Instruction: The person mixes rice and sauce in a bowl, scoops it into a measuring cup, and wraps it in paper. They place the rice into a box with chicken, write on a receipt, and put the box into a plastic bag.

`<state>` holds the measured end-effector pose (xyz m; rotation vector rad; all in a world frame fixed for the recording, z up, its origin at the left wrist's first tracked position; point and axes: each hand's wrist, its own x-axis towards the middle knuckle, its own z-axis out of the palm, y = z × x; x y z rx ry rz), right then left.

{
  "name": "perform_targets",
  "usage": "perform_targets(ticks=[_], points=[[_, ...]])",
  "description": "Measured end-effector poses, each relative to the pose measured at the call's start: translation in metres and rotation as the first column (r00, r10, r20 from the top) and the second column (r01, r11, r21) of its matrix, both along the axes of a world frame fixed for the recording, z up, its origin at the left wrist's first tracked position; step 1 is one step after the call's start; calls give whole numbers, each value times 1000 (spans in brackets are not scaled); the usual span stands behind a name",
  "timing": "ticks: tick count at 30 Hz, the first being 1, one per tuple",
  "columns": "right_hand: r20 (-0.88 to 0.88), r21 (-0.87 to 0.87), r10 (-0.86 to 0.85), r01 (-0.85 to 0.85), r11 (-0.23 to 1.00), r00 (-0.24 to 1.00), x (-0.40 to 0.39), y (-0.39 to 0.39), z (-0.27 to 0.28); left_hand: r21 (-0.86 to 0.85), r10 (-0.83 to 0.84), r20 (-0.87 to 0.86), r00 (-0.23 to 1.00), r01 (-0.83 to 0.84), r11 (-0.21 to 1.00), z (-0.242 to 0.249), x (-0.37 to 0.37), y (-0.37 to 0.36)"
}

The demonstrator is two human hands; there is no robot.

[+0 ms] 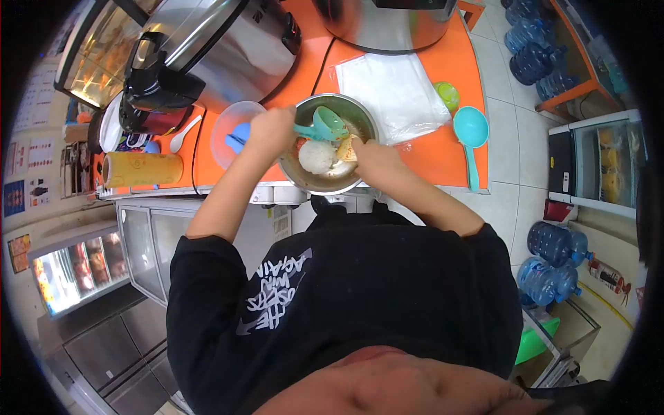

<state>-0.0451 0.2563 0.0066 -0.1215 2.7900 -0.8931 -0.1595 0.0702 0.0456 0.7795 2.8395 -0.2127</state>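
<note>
Two hands work over a metal bowl (330,111) that stands at the near edge of the orange counter (443,149), just in front of the person's chest. The left hand (271,130) comes in from the left with the forearm bare and the black sleeve pushed up; its fingers are closed around the handle of a green scoop (325,124), whose cup lies over the bowl. The right hand (373,158) rests at the right rim of the bowl, fingers curled near a yellowish piece of food (347,149) — whether it really grips this piece, I cannot tell. Inside the bowl lies a round white lump (317,156), with some red beside it.

Left of the bowl stands a clear plastic cup (234,124) with something blue in it, and a white spoon (184,135) lies further left. A large steel cooker (228,48) rises behind. To the right lie a clear plastic sheet (393,90) and a teal ladle (471,135) — both well apart from the hands.
</note>
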Motion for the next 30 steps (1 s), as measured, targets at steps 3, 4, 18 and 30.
perform_targets(ticks=[3, 4, 18, 30], points=[[25, -2, 21, -21, 1000, 999, -3, -2, -4, -163, -56, 50, 997, 63, 985, -25, 15, -5], [92, -13, 25, -24, 1000, 995, -3, 3, 5, -137, -32, 122, 992, 49, 989, -18, 22, -6], [-112, -119, 85, -98, 988, 990, 25, -18, 1, 196, 168, 955, 244, -946, 257, 2, 115, -57], [85, 111, 234, -242, 964, 969, -34, -10, 61, 658, 104, 753, 650, -747, -91, -15, 157, -80]])
